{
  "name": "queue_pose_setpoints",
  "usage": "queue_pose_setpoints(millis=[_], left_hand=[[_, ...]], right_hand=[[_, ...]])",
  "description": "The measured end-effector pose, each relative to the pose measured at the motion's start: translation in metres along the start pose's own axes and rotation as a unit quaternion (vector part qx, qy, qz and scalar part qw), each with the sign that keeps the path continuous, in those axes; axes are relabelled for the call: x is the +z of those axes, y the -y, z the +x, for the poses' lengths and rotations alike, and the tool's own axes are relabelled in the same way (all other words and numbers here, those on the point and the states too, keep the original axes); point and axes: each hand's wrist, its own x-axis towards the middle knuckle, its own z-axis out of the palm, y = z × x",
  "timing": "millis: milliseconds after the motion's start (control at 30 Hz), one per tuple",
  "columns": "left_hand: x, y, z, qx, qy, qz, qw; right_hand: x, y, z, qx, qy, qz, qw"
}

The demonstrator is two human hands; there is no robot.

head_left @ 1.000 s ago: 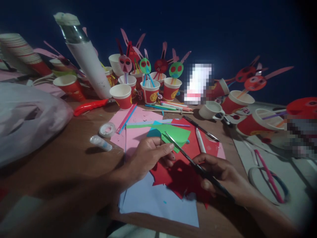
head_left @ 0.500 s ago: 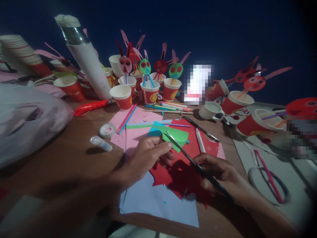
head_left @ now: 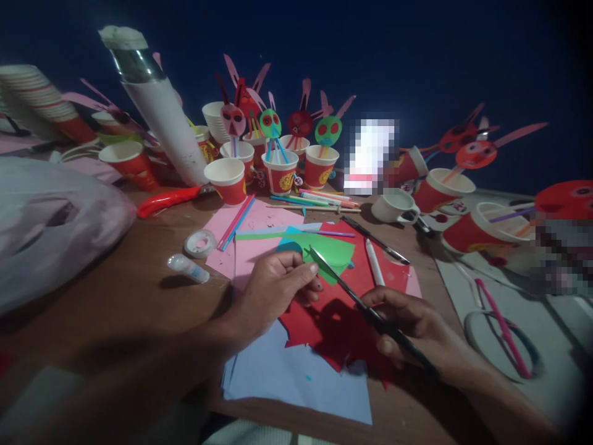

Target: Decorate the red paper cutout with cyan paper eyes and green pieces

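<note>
My left hand (head_left: 273, 287) is closed in a pinch at the middle of the table, its fingertips at the lower left edge of a green paper (head_left: 336, 250). What is between these fingers is too small to tell. My right hand (head_left: 414, 324) is wrapped round the black handles of scissors (head_left: 352, 293). The blades point up and left, with their tips over the green paper near my left fingertips. Beneath both hands lies a red paper (head_left: 319, 330) with jagged edges, on top of white sheets (head_left: 296, 389) and pink paper (head_left: 222, 259).
Red cups (head_left: 227, 182) with paper faces stand along the back, beside a tall flask (head_left: 162, 123). A tape roll (head_left: 200, 243), a small bottle (head_left: 188, 269) and a plastic bag (head_left: 60, 228) are left. Right are a white mug (head_left: 393, 207) and a marker (head_left: 374, 262).
The green paper lies a little flatter and farther right of my left fingertips. My left hand has shifted slightly left; my right hand and the scissors are almost unmoved.
</note>
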Motion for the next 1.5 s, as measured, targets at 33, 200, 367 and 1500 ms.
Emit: queue_pose_setpoints(millis=[33, 200, 367, 1500], left_hand=[[-0.0002, 0.0004, 0.0001, 0.0, 0.0, -0.003, 1.0], [-0.0014, 0.0013, 0.0, 0.003, 0.006, 0.001, 1.0], [-0.0014, -0.0001, -0.0003, 0.007, 0.005, 0.004, 1.0], [0.0005, -0.0017, -0.0004, -0.002, -0.008, 0.007, 1.0]], right_hand=[[-0.0004, -0.0007, 0.0002, 0.001, 0.001, 0.003, 1.0], [-0.0004, -0.0017, -0.0007, -0.003, 0.017, 0.013, 1.0], [0.0001, -0.0018, -0.0004, -0.007, 0.03, 0.034, 0.999], [0.0028, -0.004, -0.0006, -0.01, 0.01, 0.037, 0.999]])
